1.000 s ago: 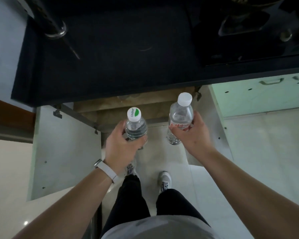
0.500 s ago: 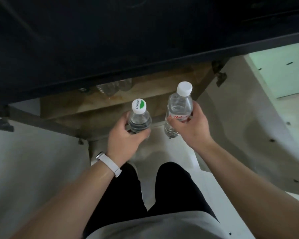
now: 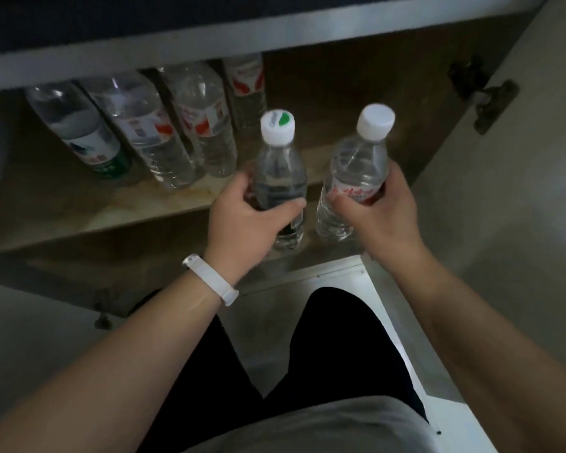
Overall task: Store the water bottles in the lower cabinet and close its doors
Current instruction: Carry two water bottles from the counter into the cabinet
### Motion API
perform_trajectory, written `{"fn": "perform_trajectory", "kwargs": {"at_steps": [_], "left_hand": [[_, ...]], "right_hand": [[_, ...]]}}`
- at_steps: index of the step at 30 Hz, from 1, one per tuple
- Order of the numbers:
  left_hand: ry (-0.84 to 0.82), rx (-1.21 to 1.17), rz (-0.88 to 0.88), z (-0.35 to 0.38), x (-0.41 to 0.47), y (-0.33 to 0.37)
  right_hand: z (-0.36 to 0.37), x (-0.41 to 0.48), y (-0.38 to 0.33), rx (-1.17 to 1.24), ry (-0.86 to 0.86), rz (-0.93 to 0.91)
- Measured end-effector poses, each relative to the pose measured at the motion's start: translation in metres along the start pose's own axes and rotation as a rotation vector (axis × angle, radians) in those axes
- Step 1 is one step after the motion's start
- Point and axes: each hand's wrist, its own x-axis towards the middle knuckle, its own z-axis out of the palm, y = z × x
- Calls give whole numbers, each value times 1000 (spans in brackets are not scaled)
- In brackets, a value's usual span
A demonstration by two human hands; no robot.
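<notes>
The left hand [image 3: 242, 212] grips a clear water bottle with a green-marked white cap [image 3: 280, 178] upright; the right hand [image 3: 381, 207] grips a red-labelled water bottle with a plain white cap [image 3: 353, 178], just beside it. Both hang in front of the open lower cabinet's wooden shelf [image 3: 95, 210]. Four stored bottles [image 3: 164, 135] stand in a row toward the shelf's back left. A white wristband [image 3: 211, 278] circles the left wrist. The right cabinet door [image 3: 520, 191] stands open.

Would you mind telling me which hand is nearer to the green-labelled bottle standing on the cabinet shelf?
Left. The left hand, holding the green-dot-cap bottle, is just right of the green-labelled bottle; the right hand, holding the plain-cap bottle, is farther right.
</notes>
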Motion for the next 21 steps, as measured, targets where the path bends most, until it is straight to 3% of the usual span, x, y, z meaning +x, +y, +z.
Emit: {"fn": "perform_trajectory", "kwargs": {"at_steps": [13,21], "left_hand": [[2,66,123,26,58,52],[111,28,82,51,94,50]], "right_hand": [[-16,72,-27,73,36,-94],[-9,118,-10,106,10,-51]]}}
